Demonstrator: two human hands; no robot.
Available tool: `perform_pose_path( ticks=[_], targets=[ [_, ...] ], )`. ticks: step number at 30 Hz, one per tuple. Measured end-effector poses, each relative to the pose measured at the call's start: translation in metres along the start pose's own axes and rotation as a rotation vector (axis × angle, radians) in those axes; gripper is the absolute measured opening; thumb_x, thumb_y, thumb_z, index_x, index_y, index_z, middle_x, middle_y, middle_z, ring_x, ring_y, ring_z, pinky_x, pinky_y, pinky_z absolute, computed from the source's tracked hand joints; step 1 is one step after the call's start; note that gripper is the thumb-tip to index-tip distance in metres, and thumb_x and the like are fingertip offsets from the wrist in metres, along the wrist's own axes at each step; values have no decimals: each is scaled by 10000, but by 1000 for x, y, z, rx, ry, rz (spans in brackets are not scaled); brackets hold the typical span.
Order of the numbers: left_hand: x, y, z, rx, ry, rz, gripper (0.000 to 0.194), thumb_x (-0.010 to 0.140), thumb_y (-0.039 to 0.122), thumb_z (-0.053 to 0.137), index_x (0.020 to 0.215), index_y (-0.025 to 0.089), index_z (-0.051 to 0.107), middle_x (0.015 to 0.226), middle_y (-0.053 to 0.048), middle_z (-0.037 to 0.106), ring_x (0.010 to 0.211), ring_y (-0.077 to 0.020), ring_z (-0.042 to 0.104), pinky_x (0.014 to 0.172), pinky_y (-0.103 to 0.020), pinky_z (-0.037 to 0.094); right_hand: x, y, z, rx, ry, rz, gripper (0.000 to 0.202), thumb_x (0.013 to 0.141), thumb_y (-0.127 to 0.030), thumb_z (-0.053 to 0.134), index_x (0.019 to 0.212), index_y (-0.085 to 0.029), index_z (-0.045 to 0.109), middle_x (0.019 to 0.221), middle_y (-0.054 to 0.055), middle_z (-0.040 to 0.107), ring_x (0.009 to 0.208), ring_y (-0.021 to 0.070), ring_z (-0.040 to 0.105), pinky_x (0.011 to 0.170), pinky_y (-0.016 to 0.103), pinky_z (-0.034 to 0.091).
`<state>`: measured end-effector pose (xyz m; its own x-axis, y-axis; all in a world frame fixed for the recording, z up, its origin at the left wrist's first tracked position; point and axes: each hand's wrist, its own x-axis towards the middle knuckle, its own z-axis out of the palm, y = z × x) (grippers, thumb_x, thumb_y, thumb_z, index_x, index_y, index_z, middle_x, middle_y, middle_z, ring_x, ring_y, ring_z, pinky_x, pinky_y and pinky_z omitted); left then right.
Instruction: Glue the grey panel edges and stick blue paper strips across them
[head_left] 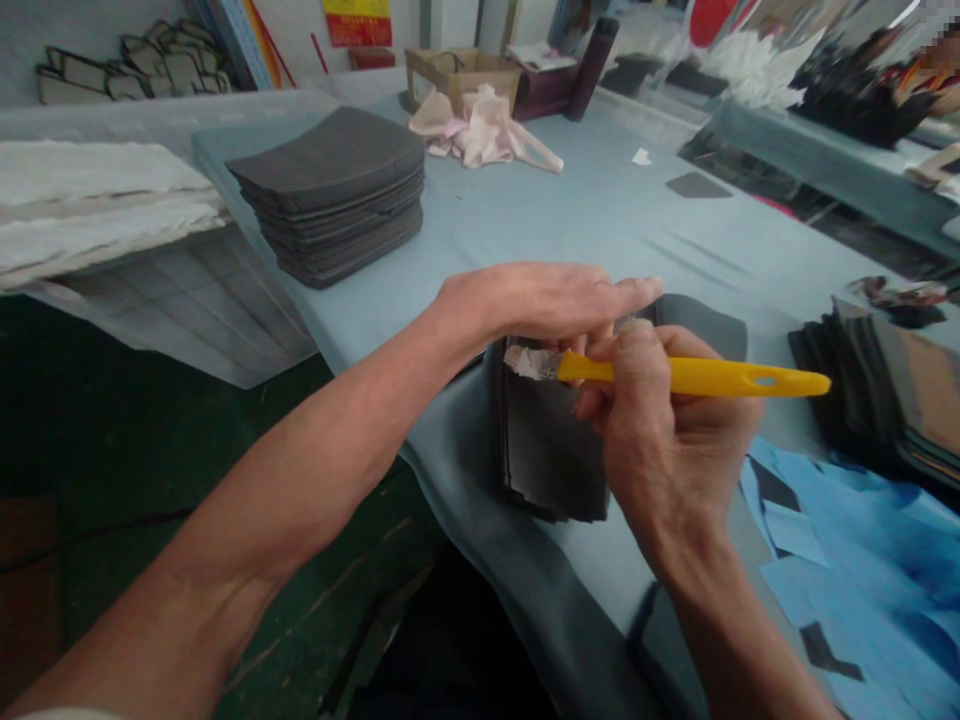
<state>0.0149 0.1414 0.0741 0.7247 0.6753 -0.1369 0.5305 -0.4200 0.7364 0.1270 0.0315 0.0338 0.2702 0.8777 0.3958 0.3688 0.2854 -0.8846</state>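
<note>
My right hand (667, 420) is closed round a yellow-handled brush (697, 377), whose whitish, caked tip points left over a small stack of dark grey pieces (555, 450) at the table's near edge. Just beyond the handle, my left hand (570, 300) reaches across the far part of that stack, palm down. Its upper fingers are stretched out to the right, while the lower ones are partly hidden behind the brush and my right hand. A single grey piece (705, 325) lies behind my right hand.
A tall stack of dark pieces (337, 190) stands at the table's back left. Behind are a pink cloth (487, 130) and a cardboard box (457, 80). More dark pieces (877, 380) and blue sheets (870, 560) lie at the right. White material (90, 200) rests left of the table.
</note>
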Motion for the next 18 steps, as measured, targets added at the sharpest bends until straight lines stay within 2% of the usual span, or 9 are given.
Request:
perform_pose_path(
  ticks=[4,9,13,15,18],
  targets=[
    [2,-5,4,-108,-52,-28,698,1107,547,274,824,125,754,699,-83,728,737,-210,687,781,-308,514,-2,-14,-11,-68,-62,21,352,966,-308,597,629,-214,630,450,-47,504,370,99,436,365,249,299],
    [0,-3,9,-93,-23,-38,686,1113,521,250,900,113,759,691,-80,742,713,-204,693,735,-289,512,-2,-25,-21,-40,-109,61,351,952,-309,621,612,-224,644,418,-52,459,337,89,374,340,242,214],
    [-5,-2,9,-33,33,11,579,1115,439,278,810,150,677,724,-49,690,700,-178,637,707,-282,464,3,-22,-13,51,-41,-6,306,959,-319,651,664,-236,657,482,-54,500,391,99,393,380,264,276],
    [-7,-1,9,-7,46,46,536,1115,408,300,762,170,626,716,-35,650,694,-170,599,691,-284,437,4,-18,-7,48,-58,-33,304,973,-321,634,682,-237,650,496,-50,515,418,112,432,407,271,326],
    [-7,-1,9,-49,7,18,595,1116,440,248,762,160,634,689,-59,660,680,-185,619,696,-297,469,-1,-16,-8,-10,-88,-13,357,997,-327,592,654,-231,625,476,-48,498,404,111,431,396,262,315]
  ],
)
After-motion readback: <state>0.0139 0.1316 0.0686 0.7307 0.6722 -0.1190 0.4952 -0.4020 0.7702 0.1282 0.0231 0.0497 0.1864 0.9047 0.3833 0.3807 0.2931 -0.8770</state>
